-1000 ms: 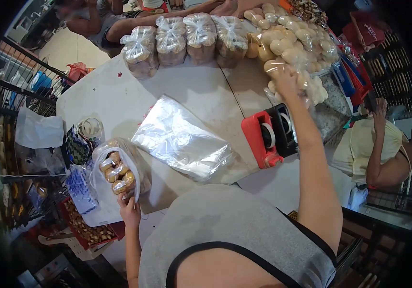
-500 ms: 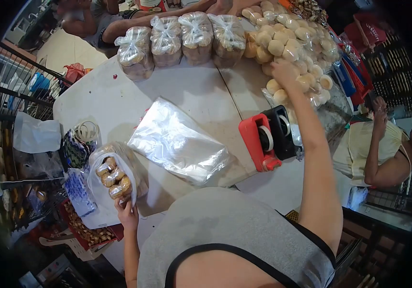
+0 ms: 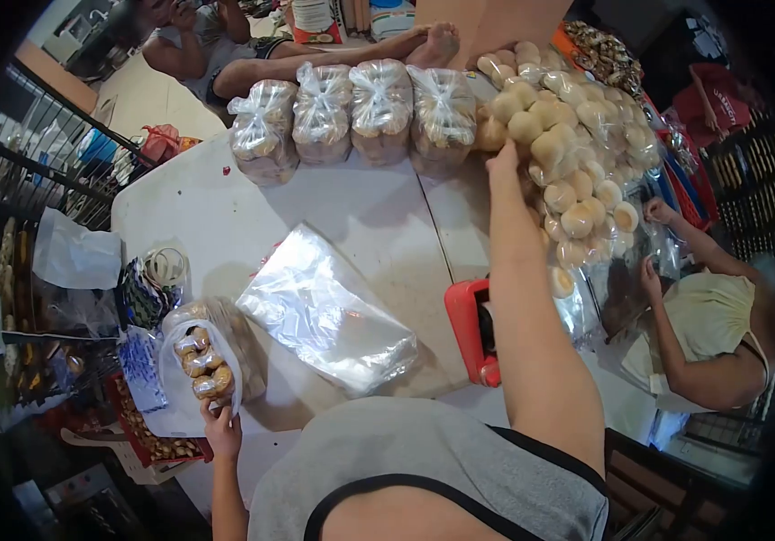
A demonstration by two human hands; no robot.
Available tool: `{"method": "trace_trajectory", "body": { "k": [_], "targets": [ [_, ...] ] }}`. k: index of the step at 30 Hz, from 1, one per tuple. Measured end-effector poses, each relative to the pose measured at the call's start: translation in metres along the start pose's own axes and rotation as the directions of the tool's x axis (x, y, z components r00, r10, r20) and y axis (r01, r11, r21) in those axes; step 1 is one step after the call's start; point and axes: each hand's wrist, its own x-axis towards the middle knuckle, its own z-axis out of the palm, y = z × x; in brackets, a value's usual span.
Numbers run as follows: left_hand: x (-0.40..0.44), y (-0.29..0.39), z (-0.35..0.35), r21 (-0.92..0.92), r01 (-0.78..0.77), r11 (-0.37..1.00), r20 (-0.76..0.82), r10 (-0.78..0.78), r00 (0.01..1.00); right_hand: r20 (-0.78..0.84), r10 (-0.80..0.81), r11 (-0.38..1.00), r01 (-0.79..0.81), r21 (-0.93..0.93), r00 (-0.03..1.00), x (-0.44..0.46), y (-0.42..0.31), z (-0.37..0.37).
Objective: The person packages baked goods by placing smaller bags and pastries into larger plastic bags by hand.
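Observation:
At the lower left, my left hand (image 3: pixel 221 428) pinches the rim of a clear plastic bag (image 3: pixel 252 361) lying on its side. Wrapped packs of small browned rolls (image 3: pixel 205 362) show in its mouth. My right hand (image 3: pixel 503 162) reaches far forward, its fingers against the left side of a heap of round buns in clear packs (image 3: pixel 554 149). Some fingertips are hidden there, so its grip is unclear. Flat clear plastic bags (image 3: pixel 329 307) lie stacked mid-table. Beside my right forearm, a red tape dispenser (image 3: pixel 467 334) is partly covered.
Several tied bags of bread (image 3: pixel 381 113) line the table's far edge. Tape rolls (image 3: pixel 167 267) sit on the left edge, near a crate of rolls (image 3: pixel 175 449). A co-worker in a pale yellow top (image 3: pixel 708 316) handles plastic at right. Another person (image 3: pixel 198 54) sits beyond the table.
My right hand has shifted left along the bun heap, and its forearm now covers part of the tape dispensers. The co-worker's hands have moved to the plastic. My left hand stays at the bag.

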Motion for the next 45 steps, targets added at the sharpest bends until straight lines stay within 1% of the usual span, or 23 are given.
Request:
{"method": "trace_trajectory", "body": {
  "k": [3, 4, 5, 6, 7, 10, 15, 17, 18, 20, 23, 24, 26, 27, 30, 36, 38, 40, 41, 42, 43, 44, 45],
  "targets": [
    [-0.001, 0.002, 0.001, -0.007, 0.024, 1.000, -0.015, -0.024, 1.000, -0.150, -0.145, 0.989, 0.145, -0.013, 0.978, 0.029, -0.040, 0.017],
    [-0.001, 0.002, 0.003, -0.010, 0.035, 0.999, -0.029, -0.035, 0.999, 0.026, -0.138, 0.989, 0.137, 0.049, 0.990, 0.042, -0.062, 0.015],
    [-0.002, 0.002, 0.006, -0.009, 0.037, 0.999, -0.023, -0.037, 0.999, 0.023, -0.262, 0.964, 0.260, 0.060, 0.965, 0.046, -0.078, 0.023],
    [-0.002, 0.001, 0.007, -0.025, 0.057, 0.998, -0.029, -0.057, 0.998, 0.037, -0.173, 0.983, 0.175, -0.061, 0.984, 0.005, -0.102, 0.031],
    [-0.001, 0.001, 0.009, -0.043, 0.073, 0.996, -0.037, -0.075, 0.997, -0.082, -0.175, 0.973, 0.160, -0.165, 0.981, 0.059, -0.115, 0.016],
    [0.001, 0.002, 0.010, -0.043, 0.034, 0.999, -0.063, -0.037, 0.997, 0.078, -0.033, 0.999, 0.029, 0.044, 0.996, 0.073, -0.155, -0.009],
    [0.002, 0.002, 0.007, -0.065, 0.038, 0.997, -0.038, -0.041, 0.998, 0.027, -0.190, 0.957, 0.191, -0.218, 0.981, 0.003, -0.156, -0.014],
    [0.002, -0.002, 0.007, -0.055, -0.008, 0.998, -0.037, 0.006, 0.999, 0.068, 0.136, 0.961, -0.116, -0.250, 0.988, 0.066, -0.136, -0.062],
    [0.002, -0.002, 0.007, -0.054, 0.007, 0.999, -0.044, -0.009, 0.999, 0.036, 0.169, 0.922, -0.145, -0.360, 0.985, 0.025, -0.115, -0.048],
    [0.001, -0.001, 0.006, -0.141, 0.001, 0.990, -0.050, -0.008, 0.999, 0.323, 0.429, 0.785, -0.171, -0.595, 0.843, -0.124, -0.076, -0.028],
    [0.006, 0.001, -0.003, -0.232, -0.004, 0.973, -0.081, -0.015, 0.997, 0.323, 0.687, 0.495, -0.095, -0.864, 0.651, -0.246, -0.010, -0.008],
    [0.006, -0.003, -0.005, -0.288, -0.040, 0.957, -0.110, 0.009, 0.994, 0.394, 0.795, 0.456, -0.025, -0.890, 0.461, -0.261, 0.015, -0.019],
    [0.011, -0.010, -0.011, -0.277, -0.146, 0.950, -0.218, 0.086, 0.972, 0.348, 0.894, 0.284, 0.243, -0.927, 0.283, -0.323, 0.055, -0.014],
    [0.015, -0.011, -0.015, -0.265, -0.184, 0.947, -0.206, 0.131, 0.970, 0.349, 0.912, 0.243, 0.405, -0.881, 0.213, -0.344, 0.079, -0.016],
    [0.017, -0.017, -0.023, -0.260, -0.271, 0.927, -0.192, 0.226, 0.955, 0.357, 0.922, 0.269, 0.416, -0.869, 0.149, -0.408, 0.144, -0.022],
    [0.021, -0.025, -0.035, -0.410, -0.259, 0.874, -0.097, 0.241, 0.966, 0.381, 0.804, 0.257, 0.311, -0.915, 0.456, -0.489, 0.220, -0.021],
    [0.022, -0.029, -0.063, -0.212, -0.347, 0.914, -0.267, 0.287, 0.920, 0.469, 0.741, 0.316, 0.367, -0.875, 0.480, -0.496, 0.231, -0.029],
    [0.022, -0.042, -0.058, -0.231, -0.236, 0.944, -0.390, 0.133, 0.911, 0.570, 0.649, 0.349, 0.468, -0.812, 0.504, -0.492, 0.237, -0.036],
    [0.030, -0.042, -0.038, -0.672, 0.017, 0.741, -0.310, -0.302, 0.901, 0.510, 0.685, 0.303, 0.434, -0.849, 0.520, -0.496, 0.234, -0.032],
    [0.035, -0.049, -0.018, -0.937, 0.192, 0.293, -0.037, -0.628, 0.777, 0.508, 0.691, 0.299, 0.437, -0.848, 0.514, -0.498, 0.237, -0.033],
    [0.037, -0.070, 0.003, -0.862, 0.502, -0.062, 0.467, -0.483, 0.741, 0.625, 0.642, 0.432, 0.464, -0.773, 0.443, -0.497, 0.244, -0.038],
    [0.046, -0.052, -0.003, -0.940, 0.339, -0.035, 0.318, -0.448, 0.836, 0.735, 0.570, 0.561, 0.479, -0.675, 0.369, -0.493, 0.258, -0.044],
    [0.048, -0.058, -0.005, -0.943, 0.332, -0.032, 0.310, -0.448, 0.838, 0.740, 0.566, 0.565, 0.483, -0.669, 0.364, -0.495, 0.263, -0.040]
  ]
}}
